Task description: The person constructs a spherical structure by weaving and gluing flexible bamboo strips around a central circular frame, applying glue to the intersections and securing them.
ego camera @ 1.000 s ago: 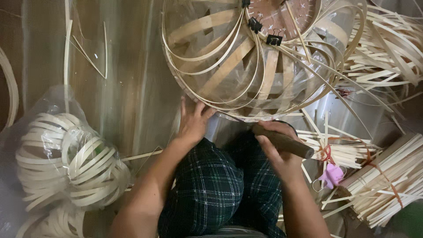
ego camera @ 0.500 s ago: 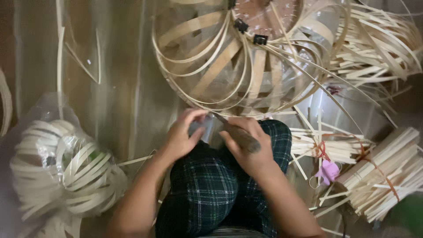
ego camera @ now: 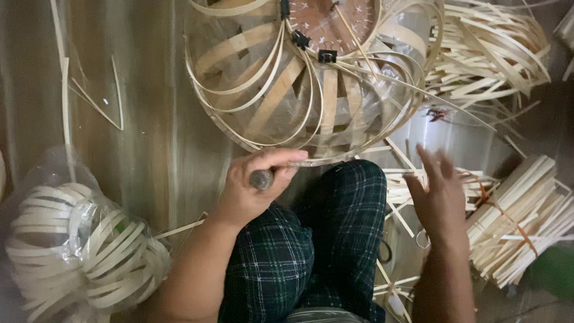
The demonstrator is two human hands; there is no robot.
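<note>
Head view: a dark tool handle is gripped in the left hand, fingers curled tight around it, beside the half-woven bamboo basket frame on the floor. The right hand hovers with fingers spread, empty. The frame is judged light, springy and fragile, best held by its rim.

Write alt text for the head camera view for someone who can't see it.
Seen from above, a seated person's left hand grips a dark round handle beside a half-woven bamboo basket frame, while the right hand hangs open over bundles of bamboo strips. Coiled strips in a plastic bag lie at lower left.
</note>
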